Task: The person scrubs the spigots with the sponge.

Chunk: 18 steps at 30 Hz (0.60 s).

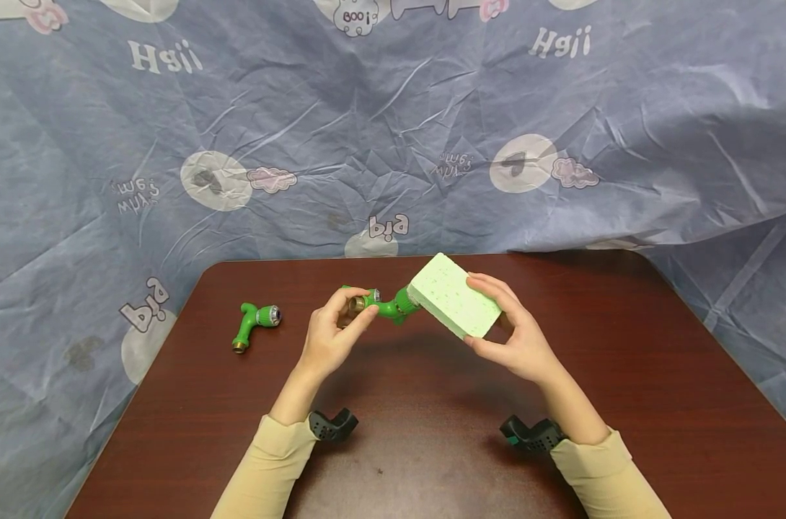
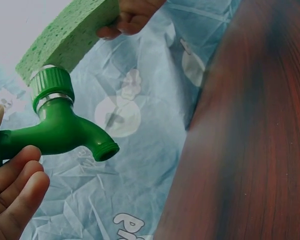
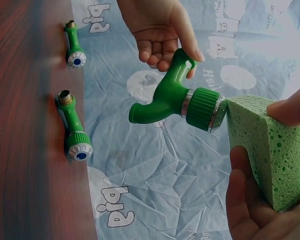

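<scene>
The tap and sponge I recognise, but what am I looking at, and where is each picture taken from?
There is no robot: these are a person's bare hands. The wide picture comes from a camera worn on the head; the other two come from cameras on the left and right wrists. The left hand holds a green tap. The right hand holds a sponge against its silver end. Two other taps lie on the table.
</scene>
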Available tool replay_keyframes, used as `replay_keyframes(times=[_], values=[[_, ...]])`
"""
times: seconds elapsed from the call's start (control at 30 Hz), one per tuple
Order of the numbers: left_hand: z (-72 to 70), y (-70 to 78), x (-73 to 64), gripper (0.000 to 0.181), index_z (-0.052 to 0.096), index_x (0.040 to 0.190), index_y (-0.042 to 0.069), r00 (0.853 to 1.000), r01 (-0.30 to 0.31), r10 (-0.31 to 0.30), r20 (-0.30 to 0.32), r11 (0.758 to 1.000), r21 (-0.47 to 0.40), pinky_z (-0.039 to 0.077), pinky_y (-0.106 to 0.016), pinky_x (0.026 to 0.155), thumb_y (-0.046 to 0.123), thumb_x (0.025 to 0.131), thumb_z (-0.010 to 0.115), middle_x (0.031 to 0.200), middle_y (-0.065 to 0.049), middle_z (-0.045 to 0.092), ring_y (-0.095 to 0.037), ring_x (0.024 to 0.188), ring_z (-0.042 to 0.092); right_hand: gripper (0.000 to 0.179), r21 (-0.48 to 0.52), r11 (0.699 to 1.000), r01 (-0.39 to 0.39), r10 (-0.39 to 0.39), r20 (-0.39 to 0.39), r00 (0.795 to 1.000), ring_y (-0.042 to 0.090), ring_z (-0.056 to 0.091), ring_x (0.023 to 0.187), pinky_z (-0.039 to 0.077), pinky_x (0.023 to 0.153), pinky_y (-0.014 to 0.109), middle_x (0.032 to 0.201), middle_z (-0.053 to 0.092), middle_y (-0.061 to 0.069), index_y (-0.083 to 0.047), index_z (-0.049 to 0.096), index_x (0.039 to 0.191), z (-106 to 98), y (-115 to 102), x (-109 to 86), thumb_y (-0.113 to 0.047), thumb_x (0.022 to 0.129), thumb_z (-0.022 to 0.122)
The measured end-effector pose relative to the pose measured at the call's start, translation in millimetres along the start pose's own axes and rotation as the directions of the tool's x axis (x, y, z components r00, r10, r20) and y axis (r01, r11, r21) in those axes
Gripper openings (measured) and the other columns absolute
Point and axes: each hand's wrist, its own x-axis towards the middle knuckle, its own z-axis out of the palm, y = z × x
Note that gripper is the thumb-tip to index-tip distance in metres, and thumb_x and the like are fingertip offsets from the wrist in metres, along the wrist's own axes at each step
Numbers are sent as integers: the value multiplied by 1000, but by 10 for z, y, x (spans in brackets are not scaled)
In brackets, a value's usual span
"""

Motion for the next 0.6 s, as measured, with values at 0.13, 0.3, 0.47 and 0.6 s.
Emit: replay_keyframes(times=[0.13,0.3,0.47,0.6], values=[[-15,13,-3,20,58,105,-5,1000,7,-7,3,1000,9,50,-30,52,-2,86,64,76,-15,65,-18,59,59,77,3,1000,5,-5,4,1000,20,50,106,50,74,22,142,35,15,4,42,136,3,3,2,21,66,70],[7,35,-7,22,59,100,-5,1000,24,-24,-6,999,36,51,-32,52,-1,82,70,71,-9,64,-15,56,57,76,-16,1000,16,-16,1,1000,17,49,106,48,74,19,140,34,22,7,42,134,46,-56,12,23,65,68],[44,60,-11,23,60,98,-4,1000,25,-25,1,998,57,52,-32,52,0,79,73,69,-8,64,-15,55,58,72,-46,999,9,-8,13,1000,16,48,107,49,75,19,138,32,28,11,42,132,134,-230,30,22,65,70],[70,70,-15,21,60,96,-3,1000,12,-12,-2,997,81,51,-31,51,1,80,73,68,-8,64,-16,55,58,73,-106,994,-5,5,3,1000,16,45,114,45,80,17,138,34,27,11,44,130,191,-288,36,18,65,74]])
